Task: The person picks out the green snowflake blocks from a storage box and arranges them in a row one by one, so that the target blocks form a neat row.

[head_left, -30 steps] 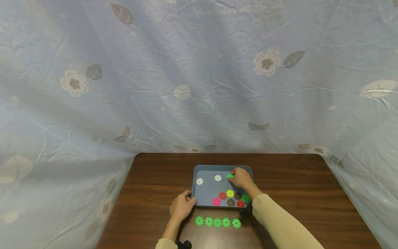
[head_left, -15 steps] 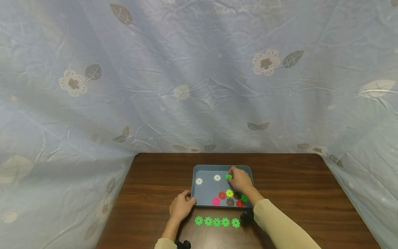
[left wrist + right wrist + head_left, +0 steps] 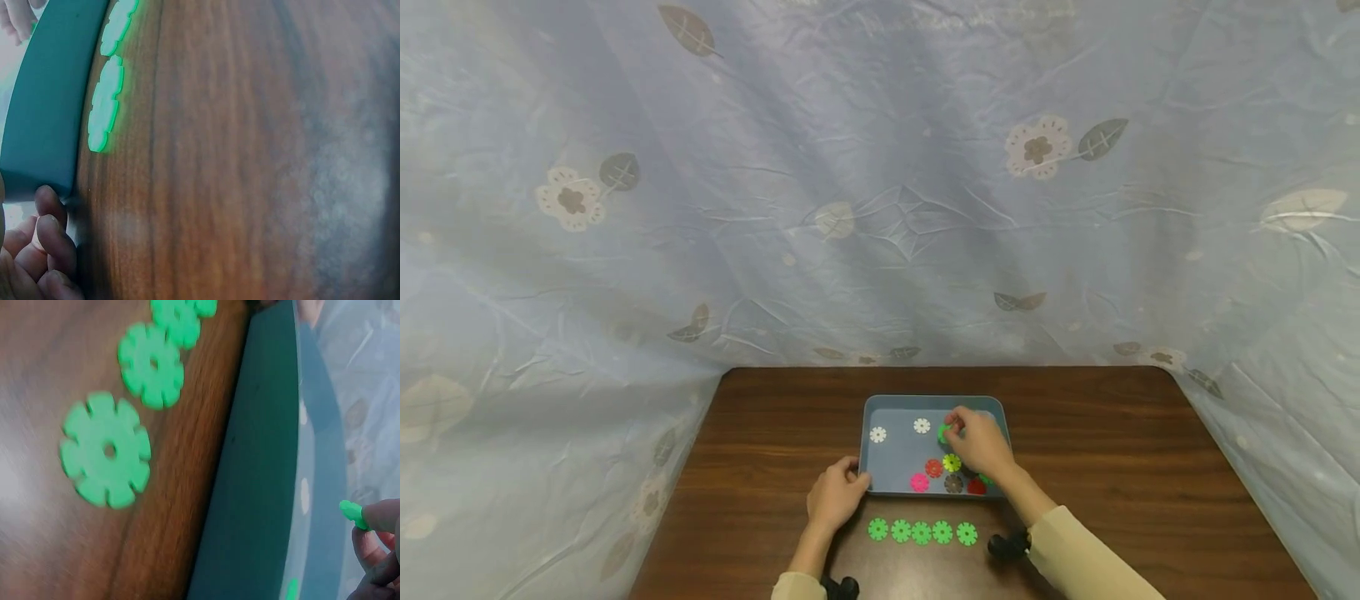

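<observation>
My right hand (image 3: 983, 443) pinches a green notched snowflake disc (image 3: 352, 513) between thumb and fingertips, raised over the far part of the blue-grey tray (image 3: 891, 458). At the tray's near left corner, my left hand (image 3: 835, 495) grips the rim; its curled fingers (image 3: 55, 240) show at the corner in the left wrist view. Inside the tray lie two white discs (image 3: 922, 426) towards the back. Nearer the front are a pink disc (image 3: 919, 482), a yellow disc (image 3: 952, 462), a brown disc (image 3: 953, 484) and red ones, some partly under my right forearm.
On the table (image 3: 775, 433) in front of the tray, several green discs (image 3: 921, 533) form a side-by-side row. A patterned pale curtain (image 3: 880, 167) hangs behind the table and along both sides. Black wrist mounts (image 3: 1009, 547) sit below the hands.
My right hand has lifted the green disc from the tray floor and drawn it slightly nearer, tilting it up. My left hand stays on the tray corner.
</observation>
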A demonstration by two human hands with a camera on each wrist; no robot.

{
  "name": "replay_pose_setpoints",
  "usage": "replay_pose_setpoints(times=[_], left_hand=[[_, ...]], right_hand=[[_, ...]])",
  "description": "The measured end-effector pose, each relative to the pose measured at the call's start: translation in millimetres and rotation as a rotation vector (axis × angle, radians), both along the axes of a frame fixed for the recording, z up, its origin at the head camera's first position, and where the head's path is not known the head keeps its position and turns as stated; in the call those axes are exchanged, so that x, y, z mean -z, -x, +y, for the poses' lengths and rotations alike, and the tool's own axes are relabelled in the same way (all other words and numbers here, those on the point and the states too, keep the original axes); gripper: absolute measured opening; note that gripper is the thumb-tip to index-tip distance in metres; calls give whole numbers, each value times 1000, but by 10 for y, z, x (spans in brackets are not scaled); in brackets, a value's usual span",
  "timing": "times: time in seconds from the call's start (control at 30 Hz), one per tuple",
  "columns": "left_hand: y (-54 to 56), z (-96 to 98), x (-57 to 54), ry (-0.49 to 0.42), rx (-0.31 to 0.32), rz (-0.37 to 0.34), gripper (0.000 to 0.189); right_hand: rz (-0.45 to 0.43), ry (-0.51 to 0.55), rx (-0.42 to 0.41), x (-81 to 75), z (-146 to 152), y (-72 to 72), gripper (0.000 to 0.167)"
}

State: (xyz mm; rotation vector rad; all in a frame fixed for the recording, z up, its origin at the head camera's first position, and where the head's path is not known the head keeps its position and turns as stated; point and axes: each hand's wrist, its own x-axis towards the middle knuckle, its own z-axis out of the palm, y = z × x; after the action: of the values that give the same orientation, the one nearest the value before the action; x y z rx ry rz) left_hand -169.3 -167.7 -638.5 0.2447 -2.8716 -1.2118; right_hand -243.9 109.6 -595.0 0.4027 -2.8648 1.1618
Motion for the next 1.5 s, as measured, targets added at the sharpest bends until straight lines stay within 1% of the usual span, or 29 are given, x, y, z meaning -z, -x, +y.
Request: replay_pose_setpoints(times=[0.13, 0.27, 0.37, 0.5, 0.6, 0.7, 0.83, 0.97, 1.07, 1.13, 1.23, 1.5], left_hand=[[8, -3, 6, -1, -7, -3, 39], [5, -7, 7, -2, -4, -7, 39], [2, -7, 2, -1, -1, -4, 39], [-1, 2, 1, -1, 2, -2, 39], [-1, 8, 4, -2, -1, -7, 39], [1, 10, 0, -5, -4, -15, 39], [6, 7, -4, -7, -5, -9, 39], [-2, 7, -2, -10, 0, 4, 39], [-9, 7, -1, -12, 4, 4, 39], [-10, 7, 2, -12, 4, 0, 39], [-10, 6, 3, -15, 1, -4, 39], [-2, 10, 2, -7, -10, -4, 40]], right_hand=[[7, 52, 7, -65, 21, -175, 8], [8, 76, 22, -120, 59, -385, 9], [5, 93, 32, -131, 103, -542, 10], [33, 116, 60, -127, 181, -737, 10], [56, 115, 81, -103, 248, -875, 12], [49, 97, 93, -65, 318, -1018, 13], [13, 59, 122, 34, 407, -1164, 14], [-58, 48, 165, 151, 484, -1252, 14], [-122, 44, 179, 227, 526, -1301, 11], [-145, 39, 178, 263, 542, -1325, 10], [-145, 13, 171, 308, 557, -1349, 9], [-80, -93, 159, 407, 565, -1365, 15]])
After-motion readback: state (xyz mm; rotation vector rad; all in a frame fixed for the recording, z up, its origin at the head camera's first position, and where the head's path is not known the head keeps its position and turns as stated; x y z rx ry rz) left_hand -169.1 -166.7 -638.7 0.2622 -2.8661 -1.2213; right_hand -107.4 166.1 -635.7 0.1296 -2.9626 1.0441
